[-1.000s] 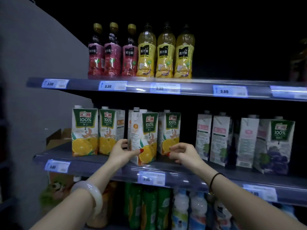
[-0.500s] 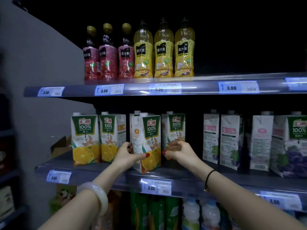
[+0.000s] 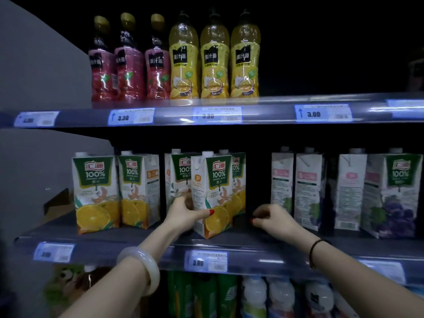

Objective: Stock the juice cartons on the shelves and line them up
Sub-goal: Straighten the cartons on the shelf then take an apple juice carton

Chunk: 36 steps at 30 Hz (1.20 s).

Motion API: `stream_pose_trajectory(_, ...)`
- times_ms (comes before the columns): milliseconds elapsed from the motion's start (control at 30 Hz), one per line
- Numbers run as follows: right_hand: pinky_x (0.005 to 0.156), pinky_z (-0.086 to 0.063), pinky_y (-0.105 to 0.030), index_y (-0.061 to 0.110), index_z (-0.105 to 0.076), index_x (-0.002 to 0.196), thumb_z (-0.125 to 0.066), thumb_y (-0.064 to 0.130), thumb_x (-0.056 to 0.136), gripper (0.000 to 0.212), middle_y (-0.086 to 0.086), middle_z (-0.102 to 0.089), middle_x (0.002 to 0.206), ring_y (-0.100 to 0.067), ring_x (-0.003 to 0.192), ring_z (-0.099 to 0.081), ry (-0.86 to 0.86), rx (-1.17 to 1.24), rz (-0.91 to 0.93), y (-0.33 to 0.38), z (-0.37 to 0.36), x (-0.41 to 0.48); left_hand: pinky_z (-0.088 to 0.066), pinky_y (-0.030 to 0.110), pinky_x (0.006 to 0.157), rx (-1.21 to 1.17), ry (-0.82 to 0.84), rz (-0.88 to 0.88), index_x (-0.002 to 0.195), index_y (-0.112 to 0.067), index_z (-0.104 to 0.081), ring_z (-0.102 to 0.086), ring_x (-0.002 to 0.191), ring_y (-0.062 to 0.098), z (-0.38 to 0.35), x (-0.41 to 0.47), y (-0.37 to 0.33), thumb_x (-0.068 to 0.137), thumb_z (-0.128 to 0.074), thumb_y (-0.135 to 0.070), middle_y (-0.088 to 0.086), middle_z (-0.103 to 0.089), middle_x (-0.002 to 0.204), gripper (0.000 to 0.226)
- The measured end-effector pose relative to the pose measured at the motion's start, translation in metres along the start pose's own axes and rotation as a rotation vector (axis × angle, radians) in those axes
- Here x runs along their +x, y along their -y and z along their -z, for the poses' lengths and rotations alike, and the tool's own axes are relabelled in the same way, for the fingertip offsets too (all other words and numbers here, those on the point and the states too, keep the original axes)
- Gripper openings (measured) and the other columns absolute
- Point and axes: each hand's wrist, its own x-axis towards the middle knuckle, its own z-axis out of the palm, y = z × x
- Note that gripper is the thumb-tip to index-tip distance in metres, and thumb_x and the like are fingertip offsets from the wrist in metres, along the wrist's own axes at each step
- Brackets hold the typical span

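1. The left hand (image 3: 183, 214) grips the front orange juice carton (image 3: 213, 193) low on its side. The fingers wrap round its white side panel and the thumb, with a red nail, presses on its front face.
2. That carton stands upright on the middle shelf (image 3: 114, 235) near the front edge. It is turned so that one corner faces outward, and it sits forward of the row.
3. The right hand (image 3: 273, 219) is at 3 o'clock of the held carton, apart from it, in the dark gap over the shelf. Its fingers are curled in and hold nothing.
4. Just behind the held carton, at its 10 o'clock, stands an apple juice carton (image 3: 181, 173). At 2 o'clock a rear orange carton (image 3: 238, 180) shows partly.
5. At 9 o'clock, further along the shelf, two orange cartons (image 3: 95, 191) stand side by side and face forward.
6. At 3 o'clock, beyond the right hand, four grape juice cartons (image 3: 308, 189) stand in a row. Three are turned to show their side panels, and the far one shows its front at an angle.
7. On the upper shelf (image 3: 275, 111), at 12 o'clock, three red bottles (image 3: 128, 65) stand beside three yellow bottles (image 3: 214, 60).
8. A pale bangle (image 3: 142, 267) circles the left wrist and a black band (image 3: 313, 251) the right.
9. Below the shelf, at 6 o'clock, are green bottles (image 3: 204, 294) and white bottles (image 3: 275, 294).
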Motion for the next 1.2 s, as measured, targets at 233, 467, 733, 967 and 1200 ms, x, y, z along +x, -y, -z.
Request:
stream_pose_trajectory(233, 0.055, -0.036, -0.031, 0.017, -0.051, 0.055, -0.049, 0.034, 0.092, 0.042, 0.004, -0.053, 0.054, -0.008, 0.051, -0.051, 0.094, -0.322, 0.066, -0.030, 0.014, -0.025, -0.048, 0.023, 0.063, -0.071, 0.079, 0.026, 0.097, -0.030, -0.053, -0.059, 0.082, 0.001, -0.020, 0.009, 0.000, 0.069, -0.081, -0.016, -0.014, -0.063, 0.094, 0.043)
stream_pose_trajectory(467, 0.054, -0.039, -0.032, 0.015, -0.056, 0.056, -0.052, 0.028, 0.089, 0.036, 0.001, -0.055, 0.053, -0.014, 0.054, -0.053, 0.098, -0.316, 0.084, -0.023, 0.016, -0.034, -0.051, 0.032, 0.070, -0.117, 0.089, 0.010, 0.115, -0.019, -0.053, -0.061, 0.096, 0.016, -0.033, 0.007, -0.001, 0.070, -0.081, -0.015, 0.002, -0.063, 0.109, 0.054)
stream_pose_trajectory(733, 0.059, -0.037, -0.032, 0.017, -0.056, 0.071, -0.037, 0.039, 0.093, 0.037, 0.000, -0.064, 0.074, -0.024, 0.080, -0.061, -0.065, -0.435, 0.028, -0.026, 0.004, -0.053, -0.053, 0.038, 0.088, -0.189, 0.023, -0.048, 0.134, -0.014, -0.045, -0.059, 0.099, 0.014, -0.053, -0.002, 0.006, 0.073, -0.079, -0.016, 0.003, -0.062, 0.117, 0.070)
stream_pose_trajectory(967, 0.070, -0.050, -0.034, 0.023, -0.070, 0.091, -0.029, 0.052, 0.095, 0.050, -0.001, -0.071, 0.084, -0.023, 0.085, -0.065, -0.104, -0.473, 0.034, -0.022, 0.000, -0.060, -0.047, 0.029, 0.089, -0.106, 0.068, -0.049, 0.144, -0.012, -0.031, -0.051, 0.109, 0.014, -0.051, -0.008, 0.005, 0.076, -0.076, -0.011, 0.009, -0.050, 0.137, 0.082)
stream_pose_trajectory(1200, 0.069, -0.049, -0.031, 0.032, -0.069, 0.101, -0.031, 0.054, 0.093, 0.045, 0.005, -0.073, 0.087, -0.017, 0.088, -0.066, -0.155, -0.465, 0.030, -0.026, -0.001, -0.062, -0.045, 0.027, 0.088, -0.051, -0.177, -0.147, 0.118, -0.013, -0.055, -0.058, 0.105, 0.017, -0.024, -0.021, 0.007, 0.068, -0.082, -0.016, 0.005, -0.063, 0.116, 0.057)
